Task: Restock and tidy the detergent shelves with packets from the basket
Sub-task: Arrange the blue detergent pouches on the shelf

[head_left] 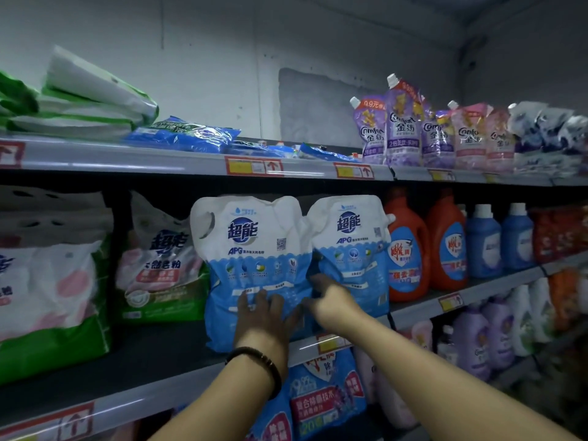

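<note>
Two white-and-blue detergent pouches stand upright side by side on the middle shelf. My left hand lies flat against the lower front of the left pouch, fingers spread. Between the two, my right hand reaches in with its fingers on the lower left edge of the right pouch. Neither hand has a closed grip on a pouch. A dark bead bracelet circles my left wrist. No basket is in view.
Green-and-white powder bags stand left of the pouches, orange bottles and blue bottles to the right. The top shelf carries flat blue packets and purple Comfort pouches. Lower shelves hold blue packs and lilac bottles.
</note>
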`<action>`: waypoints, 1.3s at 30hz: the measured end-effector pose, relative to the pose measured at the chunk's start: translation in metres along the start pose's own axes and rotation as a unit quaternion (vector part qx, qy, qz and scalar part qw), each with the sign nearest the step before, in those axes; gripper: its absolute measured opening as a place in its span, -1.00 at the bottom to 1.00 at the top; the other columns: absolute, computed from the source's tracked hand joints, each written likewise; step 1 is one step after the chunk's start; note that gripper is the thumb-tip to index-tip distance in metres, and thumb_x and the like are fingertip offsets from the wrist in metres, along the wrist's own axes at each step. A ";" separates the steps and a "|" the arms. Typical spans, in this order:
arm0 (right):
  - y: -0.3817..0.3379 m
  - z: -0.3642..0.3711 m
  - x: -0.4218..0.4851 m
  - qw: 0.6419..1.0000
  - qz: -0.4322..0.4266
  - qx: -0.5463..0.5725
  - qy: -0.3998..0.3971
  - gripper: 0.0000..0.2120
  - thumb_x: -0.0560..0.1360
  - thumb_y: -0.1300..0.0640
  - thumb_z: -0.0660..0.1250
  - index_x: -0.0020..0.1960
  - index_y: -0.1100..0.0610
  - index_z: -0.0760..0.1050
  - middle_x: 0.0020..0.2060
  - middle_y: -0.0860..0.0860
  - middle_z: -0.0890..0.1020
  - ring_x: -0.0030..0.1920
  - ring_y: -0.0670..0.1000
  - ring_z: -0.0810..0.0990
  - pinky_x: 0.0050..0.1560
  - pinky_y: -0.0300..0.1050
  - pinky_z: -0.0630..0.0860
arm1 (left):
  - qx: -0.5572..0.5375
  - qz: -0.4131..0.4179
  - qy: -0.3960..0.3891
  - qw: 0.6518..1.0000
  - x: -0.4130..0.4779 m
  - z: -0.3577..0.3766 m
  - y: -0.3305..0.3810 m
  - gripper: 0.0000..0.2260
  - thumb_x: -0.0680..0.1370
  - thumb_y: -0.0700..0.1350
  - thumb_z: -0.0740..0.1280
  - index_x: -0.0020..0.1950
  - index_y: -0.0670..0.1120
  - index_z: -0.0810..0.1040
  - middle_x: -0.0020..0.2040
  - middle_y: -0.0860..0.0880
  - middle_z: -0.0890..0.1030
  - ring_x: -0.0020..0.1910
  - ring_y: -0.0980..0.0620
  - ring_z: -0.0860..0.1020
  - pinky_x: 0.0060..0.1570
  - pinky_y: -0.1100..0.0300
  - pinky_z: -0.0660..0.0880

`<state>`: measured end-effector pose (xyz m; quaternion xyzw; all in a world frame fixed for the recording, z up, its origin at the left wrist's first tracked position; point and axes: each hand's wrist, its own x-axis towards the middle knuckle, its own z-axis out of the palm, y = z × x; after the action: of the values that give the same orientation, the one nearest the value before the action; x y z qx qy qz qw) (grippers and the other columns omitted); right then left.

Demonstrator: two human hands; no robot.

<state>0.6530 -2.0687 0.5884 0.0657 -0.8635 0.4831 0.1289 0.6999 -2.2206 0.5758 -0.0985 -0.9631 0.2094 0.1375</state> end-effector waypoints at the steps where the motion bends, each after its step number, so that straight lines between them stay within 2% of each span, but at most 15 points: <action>1: -0.002 -0.005 0.001 0.997 -0.016 -0.066 0.026 -0.58 0.61 0.08 0.39 0.44 0.03 0.45 0.29 0.08 0.62 0.24 0.15 0.62 0.20 0.01 0.62 | 0.004 -0.006 -0.002 1.000 0.002 0.003 -0.002 -0.09 0.59 0.21 0.34 0.67 0.19 -0.28 0.66 -0.18 -0.04 0.65 -0.32 -0.08 0.54 -0.44 -0.10; 3: -0.013 -0.018 0.003 0.980 -0.031 -0.176 0.092 -0.61 0.61 -0.02 0.37 0.38 0.09 0.48 0.24 0.12 0.63 0.23 0.22 0.62 0.18 0.07 0.60 | -0.001 -0.014 0.010 1.000 0.004 0.009 -0.010 -0.15 0.62 0.17 0.32 0.66 0.26 -0.26 0.66 -0.16 -0.05 0.64 -0.30 -0.05 0.52 -0.46 -0.03; 7: -0.033 -0.037 0.014 0.924 -0.046 -0.339 0.168 -0.64 0.61 -0.08 0.36 0.26 0.15 0.46 0.16 0.15 0.63 0.13 0.25 0.66 -0.04 0.04 0.54 | -0.033 -0.012 0.051 0.998 0.013 0.010 -0.018 -0.27 0.65 -0.02 0.32 0.62 0.31 -0.09 0.64 -0.16 -0.02 0.59 -0.31 0.00 0.44 -0.45 0.19; 10: -0.043 -0.039 0.029 0.899 -0.026 -0.387 0.203 -0.55 0.63 -0.20 0.28 0.29 0.15 0.46 0.17 0.16 0.64 0.16 0.27 0.65 -0.06 0.04 0.48 | -0.060 -0.020 0.065 0.996 0.026 0.003 -0.014 -0.28 0.62 -0.10 0.37 0.58 0.30 0.00 0.59 -0.15 0.05 0.53 -0.28 0.07 0.32 -0.51 0.34; 13: -0.054 -0.036 0.048 0.891 -0.004 -0.404 0.206 -0.47 0.63 -0.32 0.15 0.24 0.12 0.51 0.16 0.14 0.66 0.16 0.26 0.66 -0.07 0.04 0.46 | -0.070 -0.014 0.059 0.996 0.035 0.000 -0.010 -0.29 0.64 -0.12 0.36 0.59 0.31 0.01 0.59 -0.10 0.03 0.55 -0.27 0.05 0.30 -0.56 0.32; 17: -0.064 -0.030 0.067 0.876 -0.005 -0.452 0.167 -0.55 0.68 -0.19 0.10 0.25 0.08 0.60 0.22 0.11 0.67 0.21 0.20 0.66 -0.05 0.02 0.46 | -0.058 0.008 0.090 0.994 0.040 0.008 -0.007 -0.36 0.66 -0.16 0.32 0.56 0.29 0.05 0.56 -0.11 0.11 0.53 -0.27 0.11 0.24 -0.65 0.25; 20: -0.068 -0.030 0.073 0.868 -0.008 -0.471 0.159 -0.67 0.66 -0.03 0.17 0.24 0.09 0.60 0.23 0.12 0.67 0.21 0.20 0.67 0.04 0.04 0.53 | -0.043 0.023 0.092 0.995 0.041 0.014 -0.003 -0.38 0.65 -0.15 0.34 0.51 0.24 0.04 0.51 -0.17 0.19 0.48 -0.30 0.24 0.13 -0.75 0.17; 22: -0.069 -0.029 0.076 0.857 -0.019 -0.494 0.147 -0.70 0.65 0.05 0.19 0.28 0.12 0.57 0.25 0.13 0.65 0.22 0.20 0.66 0.00 0.03 0.49 | -0.035 0.026 0.093 0.995 0.040 0.015 -0.001 -0.41 0.65 -0.14 0.32 0.50 0.21 0.05 0.47 -0.17 0.21 0.44 -0.30 0.28 0.11 -0.76 0.15; 26: -0.068 -0.043 0.066 0.868 0.002 -0.471 0.155 -0.69 0.65 0.11 0.21 0.28 0.17 0.62 0.23 0.15 0.66 0.21 0.25 0.66 -0.09 0.04 0.47 | -0.028 0.046 0.083 0.995 0.035 0.009 -0.005 -0.39 0.64 -0.21 0.32 0.53 0.19 0.08 0.49 -0.17 0.20 0.48 -0.29 0.24 0.14 -0.73 0.21; 29: -0.061 -0.079 0.049 0.907 -0.005 -0.354 0.226 -0.73 0.64 0.13 0.19 0.06 0.21 0.64 0.09 0.21 0.70 0.10 0.29 0.67 -0.10 0.01 0.47 | -0.006 0.065 0.068 0.996 0.028 0.002 -0.010 -0.34 0.62 -0.26 0.34 0.56 0.15 0.07 0.48 -0.18 0.20 0.46 -0.28 0.26 0.16 -0.71 0.27; 32: -0.055 -0.122 0.035 0.923 -0.018 -0.262 0.283 -0.63 0.66 0.08 0.12 -0.25 0.18 0.48 -0.04 0.28 0.70 -0.05 0.30 0.63 -0.15 0.01 0.40 | 0.023 0.063 0.052 0.996 0.025 -0.001 -0.011 -0.29 0.60 -0.27 0.37 0.59 0.13 0.05 0.53 -0.19 0.17 0.48 -0.29 0.23 0.15 -0.70 0.31; 36: -0.062 -0.170 0.011 0.923 -0.044 -0.219 0.314 -0.54 0.67 0.03 0.15 -0.37 0.15 0.44 -0.24 0.22 0.65 -0.21 0.24 0.53 -0.23 -0.01 0.29 | 0.051 0.055 0.021 0.997 0.021 -0.005 -0.010 -0.21 0.58 -0.27 0.40 0.63 0.11 0.00 0.57 -0.18 0.15 0.50 -0.28 0.18 0.16 -0.67 0.35; 39: -0.081 -0.197 -0.013 0.933 -0.051 -0.213 0.285 -0.47 0.69 0.02 0.18 -0.44 0.14 0.36 -0.41 0.10 0.50 -0.25 0.23 0.50 -0.34 -0.01 0.24 | 0.043 0.042 0.017 0.998 0.018 -0.008 -0.012 -0.14 0.57 -0.23 0.43 0.66 0.13 -0.07 0.62 -0.16 0.08 0.56 -0.27 0.12 0.20 -0.64 0.36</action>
<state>0.7157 -1.9434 0.7493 -0.0598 -0.8688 0.2793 0.4045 0.6844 -2.2236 0.5920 -0.1368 -0.9456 0.2547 0.1494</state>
